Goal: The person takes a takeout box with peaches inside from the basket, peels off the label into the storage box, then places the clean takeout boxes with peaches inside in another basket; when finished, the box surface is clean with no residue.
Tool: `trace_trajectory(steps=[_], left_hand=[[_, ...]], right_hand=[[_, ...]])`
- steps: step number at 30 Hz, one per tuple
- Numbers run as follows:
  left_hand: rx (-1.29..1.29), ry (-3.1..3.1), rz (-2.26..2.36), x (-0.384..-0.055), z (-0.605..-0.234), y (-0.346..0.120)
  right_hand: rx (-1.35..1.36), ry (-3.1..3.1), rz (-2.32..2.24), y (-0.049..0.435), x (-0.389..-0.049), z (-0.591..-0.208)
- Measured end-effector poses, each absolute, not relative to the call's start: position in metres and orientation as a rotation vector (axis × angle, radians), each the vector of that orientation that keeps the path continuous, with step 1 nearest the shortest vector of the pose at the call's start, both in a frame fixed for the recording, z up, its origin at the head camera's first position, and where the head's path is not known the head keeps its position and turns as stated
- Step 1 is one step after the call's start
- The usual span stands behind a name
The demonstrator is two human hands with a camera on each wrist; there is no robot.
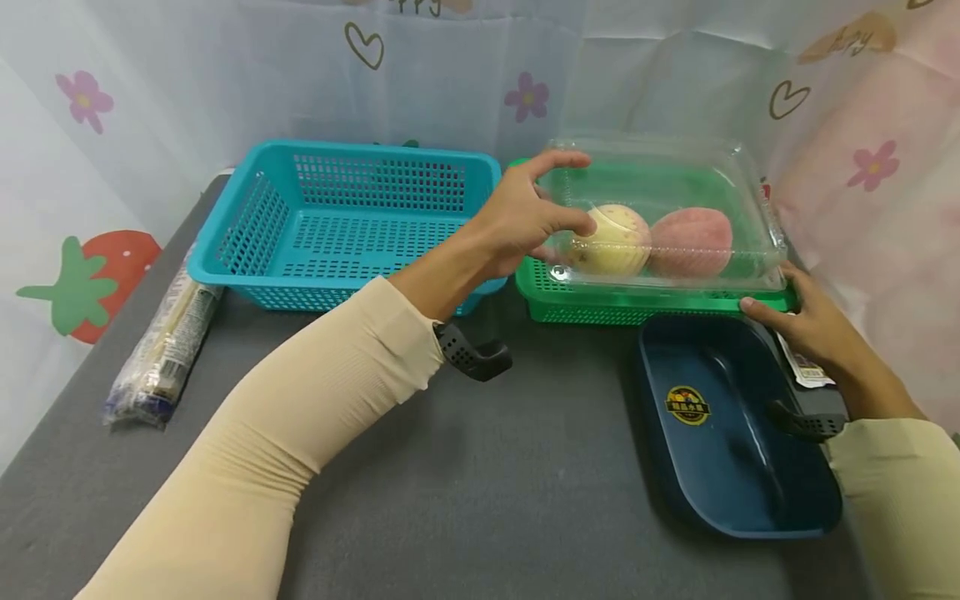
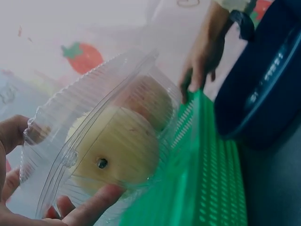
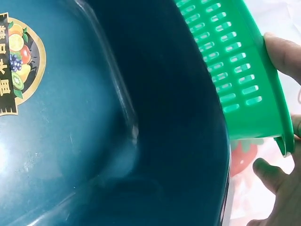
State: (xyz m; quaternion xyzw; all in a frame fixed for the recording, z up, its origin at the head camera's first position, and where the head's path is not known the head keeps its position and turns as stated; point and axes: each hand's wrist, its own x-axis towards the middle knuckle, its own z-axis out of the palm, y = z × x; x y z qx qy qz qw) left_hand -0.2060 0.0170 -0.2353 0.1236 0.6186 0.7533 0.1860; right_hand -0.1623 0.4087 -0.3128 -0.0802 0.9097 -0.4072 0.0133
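Observation:
My left hand point(image 1: 517, 212) grips the left end of a clear plastic clamshell box point(image 1: 753, 204), thumb low at its near side and fingers spread along the end. Inside sit a pale yellow round fruit point(image 1: 611, 242) and a pinkish fruit point(image 1: 692, 242); in the left wrist view the yellow fruit point(image 2: 122, 150) has a dark spot at its end. The box is over a green perforated basket point(image 1: 592, 312), overlapping its opening. At the basket's near right corner my right hand point(image 1: 817, 321) holds the rim, with the thumb point(image 3: 284, 56) on the rim; some fingers are hidden.
A dark blue basin point(image 1: 720, 467) with a round fruit sticker stands right in front of the green basket. Left of that basket is a blue perforated basket point(image 1: 352, 287). A plastic-wrapped packet point(image 1: 168, 350) lies at the far left of the grey table point(image 1: 487, 500). A printed curtain hangs behind.

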Motion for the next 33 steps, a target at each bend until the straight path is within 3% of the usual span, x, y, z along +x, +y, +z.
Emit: trace_trajectory(steps=[19, 33], left_hand=[[0.163, 1.891, 2.067, -0.245, -0.28, 0.052], [0.179, 1.978, 1.862, -0.249, -0.289, 0.059]], right_hand=[[-0.098, 2.841, -1.128, 0.407, -0.161, -0.304], [-0.112, 2.849, -1.131, 0.408, -0.16, -0.305]])
